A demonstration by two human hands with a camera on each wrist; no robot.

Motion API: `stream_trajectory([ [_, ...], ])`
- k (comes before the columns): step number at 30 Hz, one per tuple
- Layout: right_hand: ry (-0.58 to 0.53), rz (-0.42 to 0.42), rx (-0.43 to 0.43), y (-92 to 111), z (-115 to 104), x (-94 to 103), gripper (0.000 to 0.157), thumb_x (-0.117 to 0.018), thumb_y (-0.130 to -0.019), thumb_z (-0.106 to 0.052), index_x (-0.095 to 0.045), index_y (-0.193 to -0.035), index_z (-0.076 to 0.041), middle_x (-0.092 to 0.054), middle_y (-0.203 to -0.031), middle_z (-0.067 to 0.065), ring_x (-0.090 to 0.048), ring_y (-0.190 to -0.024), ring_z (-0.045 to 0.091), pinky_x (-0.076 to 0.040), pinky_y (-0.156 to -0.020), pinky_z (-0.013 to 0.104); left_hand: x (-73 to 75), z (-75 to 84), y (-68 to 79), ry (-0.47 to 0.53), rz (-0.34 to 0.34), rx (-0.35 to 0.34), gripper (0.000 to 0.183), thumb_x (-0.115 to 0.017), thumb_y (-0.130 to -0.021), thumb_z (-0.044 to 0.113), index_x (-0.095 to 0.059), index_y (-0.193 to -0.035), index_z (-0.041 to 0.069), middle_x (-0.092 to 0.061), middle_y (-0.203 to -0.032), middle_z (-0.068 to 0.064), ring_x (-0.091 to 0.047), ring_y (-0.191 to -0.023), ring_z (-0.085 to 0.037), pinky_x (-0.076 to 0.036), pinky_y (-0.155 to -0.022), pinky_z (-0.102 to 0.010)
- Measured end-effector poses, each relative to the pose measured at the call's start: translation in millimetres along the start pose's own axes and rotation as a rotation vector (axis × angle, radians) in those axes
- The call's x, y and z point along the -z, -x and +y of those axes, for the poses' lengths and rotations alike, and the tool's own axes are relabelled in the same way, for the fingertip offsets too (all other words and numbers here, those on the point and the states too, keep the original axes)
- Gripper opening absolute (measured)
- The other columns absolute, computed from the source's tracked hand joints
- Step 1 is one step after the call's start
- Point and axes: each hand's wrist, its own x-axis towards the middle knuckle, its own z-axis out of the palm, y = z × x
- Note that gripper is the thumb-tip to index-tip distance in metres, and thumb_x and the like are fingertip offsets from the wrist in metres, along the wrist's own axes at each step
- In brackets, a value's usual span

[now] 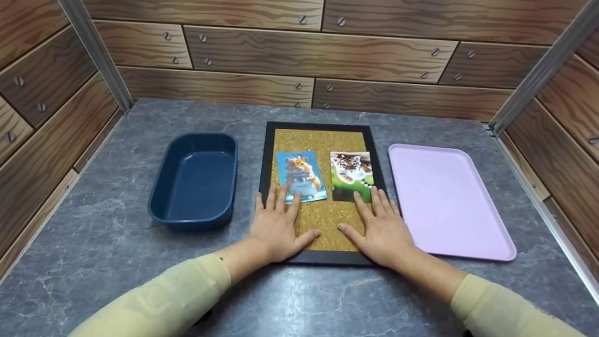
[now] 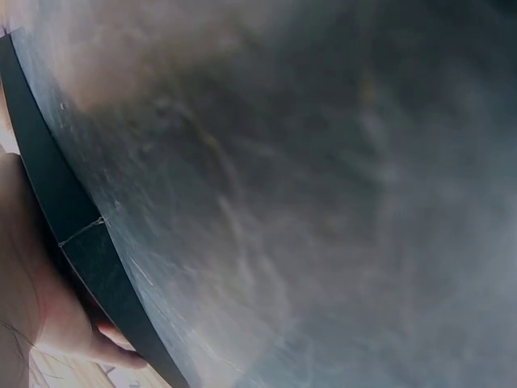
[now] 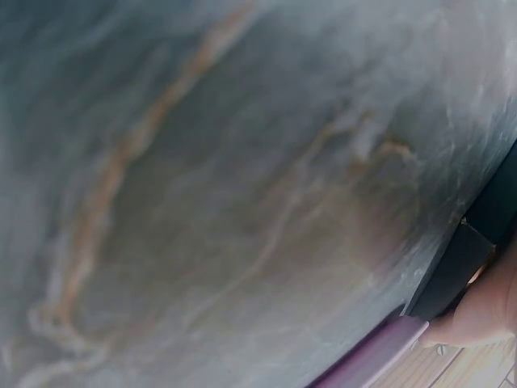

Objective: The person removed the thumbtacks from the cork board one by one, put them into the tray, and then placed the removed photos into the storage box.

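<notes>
A cork board (image 1: 323, 140) in a black frame lies flat on the table, and both hands rest on its lower half. My left hand (image 1: 277, 229), fingers straight and spread, has its fingertips at the bottom of a hamster picture card (image 1: 299, 173). The right hand (image 1: 384, 229) lies with fingers spread too, some fingertips over the lower edge of a tiger cub picture card (image 1: 351, 171). Neither hand grips anything. In the left wrist view the hand (image 2: 48, 299) shows beside the black frame edge (image 2: 81, 218); in the right wrist view, likewise, the hand (image 3: 485, 303) is beside the frame (image 3: 452, 271).
To the left stands a deep dark blue tub (image 1: 201, 187) with nothing visible in it. A flat lilac tray (image 1: 449, 201) lies at the right, close to the board. Wood-patterned walls (image 1: 299, 51) enclose the grey marbled table (image 1: 103, 224) at the back and sides.
</notes>
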Motion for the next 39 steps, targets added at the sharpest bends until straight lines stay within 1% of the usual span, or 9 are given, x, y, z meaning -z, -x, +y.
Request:
stream_trajectory([
  [8,-0.011,-0.004,-0.010,1,-1,1.5,0.095,-0.040,-0.102,-0.077,-0.032,-0.167,-0.008,-0.017,-0.170,0.033,-0.015,-0.158,0.049,-0.017,-0.126,0.064,1.1,0.4,-1.0,-0.011,-0.001,0.002,0.107,-0.021,-0.097,0.087,-0.021,-0.171,0.011,-0.012,-0.174,-0.027,-0.012,-0.159,-0.050,-0.014,-0.122,-0.074],
  [12,-0.010,-0.004,-0.014,1,-2,2.0,0.096,-0.040,-0.102,-0.077,-0.032,-0.167,-0.008,-0.017,-0.170,0.032,-0.016,-0.158,0.049,-0.016,-0.127,0.063,1.2,0.7,-0.8,-0.023,-0.005,0.000,0.107,-0.019,-0.097,0.087,-0.019,-0.171,0.011,-0.011,-0.174,-0.027,-0.012,-0.159,-0.050,-0.014,-0.122,-0.074],
  [17,-0.008,-0.003,-0.006,5,-3,1.6,0.095,-0.040,-0.102,-0.077,-0.032,-0.167,-0.008,-0.017,-0.170,0.033,-0.017,-0.158,0.050,-0.018,-0.126,0.064,1.8,2.5,3.7,-0.025,-0.013,-0.004,0.108,-0.017,-0.097,0.088,-0.019,-0.171,0.010,-0.010,-0.173,-0.028,-0.013,-0.158,-0.051,-0.014,-0.121,-0.075],
  [24,-0.008,0.007,0.003,11,-4,2.9,0.095,-0.040,-0.102,-0.077,-0.033,-0.167,-0.008,-0.018,-0.170,0.033,-0.017,-0.158,0.050,-0.018,-0.126,0.064,2.6,5.7,9.6,-0.011,0.009,-0.012,0.106,-0.020,-0.098,0.086,-0.024,-0.170,0.008,-0.016,-0.172,-0.029,-0.018,-0.157,-0.053,-0.016,-0.120,-0.075],
  [31,-0.008,-0.002,0.001,17,-6,2.2,0.095,-0.040,-0.102,-0.077,-0.033,-0.167,-0.009,-0.018,-0.169,0.033,-0.017,-0.158,0.050,-0.018,-0.126,0.064,2.5,9.2,14.1,-0.042,0.007,-0.018,0.105,-0.021,-0.098,0.086,-0.026,-0.169,0.009,-0.017,-0.171,-0.030,-0.020,-0.155,-0.056,-0.019,-0.119,-0.076],
  [35,-0.010,0.002,0.001,20,-7,1.9,0.094,-0.040,-0.102,-0.077,-0.034,-0.167,-0.009,-0.019,-0.169,0.033,-0.017,-0.158,0.050,-0.019,-0.125,0.064,3.1,10.7,15.0,-0.095,0.036,-0.042,0.104,-0.022,-0.098,0.085,-0.028,-0.169,0.009,-0.018,-0.171,-0.031,-0.020,-0.155,-0.056,-0.018,-0.121,-0.074],
  [39,-0.007,0.013,0.007,21,-8,1.7,0.093,-0.041,-0.102,-0.076,-0.034,-0.167,-0.008,-0.019,-0.169,0.033,-0.018,-0.158,0.050,-0.021,-0.125,0.065,4.8,10.9,14.8,-0.149,0.067,-0.105,0.099,-0.024,-0.100,0.082,-0.026,-0.170,0.011,-0.018,-0.171,-0.030,-0.018,-0.157,-0.053,-0.016,-0.122,-0.072],
])
